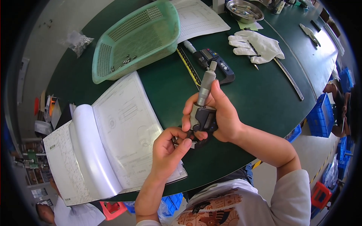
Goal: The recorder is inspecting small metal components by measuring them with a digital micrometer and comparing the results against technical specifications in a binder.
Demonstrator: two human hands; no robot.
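Note:
My right hand [224, 115] is wrapped round a digital micrometer [204, 94], its grey thimble pointing up and away from me. My left hand [169, 150] is at the micrometer's lower end, thumb and fingers pinched on a small metal part [174, 139] beside the frame's jaw. Most of that part is hidden by the fingers. A second digital micrometer [217, 60] lies on the table just beyond my hands. To the left, an open binder [128, 124] shows technical drawings in clear sleeves.
A green plastic basket [98, 71] with several small metal cylinders [128, 59] stands at the far left on the green table [260, 101]. Farther right are a metal bowl [260, 16], white gloves [264, 47] and a steel ruler [292, 81]. Another person [75, 214] is at the lower left.

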